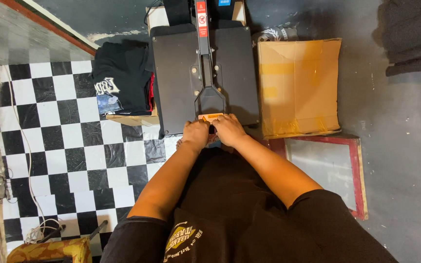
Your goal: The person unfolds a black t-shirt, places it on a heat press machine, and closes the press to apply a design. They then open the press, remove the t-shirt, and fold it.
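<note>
A black heat press (181,73) stands in front of me, its flat top plate down and its long lever arm (204,53) running toward me. My left hand (196,134) and my right hand (229,129) are side by side, both wrapped over the handle at the near end of the lever, just below a small orange label (210,116). The handle itself is hidden under my fingers.
A stack of folded black printed shirts (120,78) lies left of the press. A taped cardboard box (298,85) sits to its right, with a red-framed screen (325,168) on the floor nearer me. Checkered floor and a white cable (25,160) are at left.
</note>
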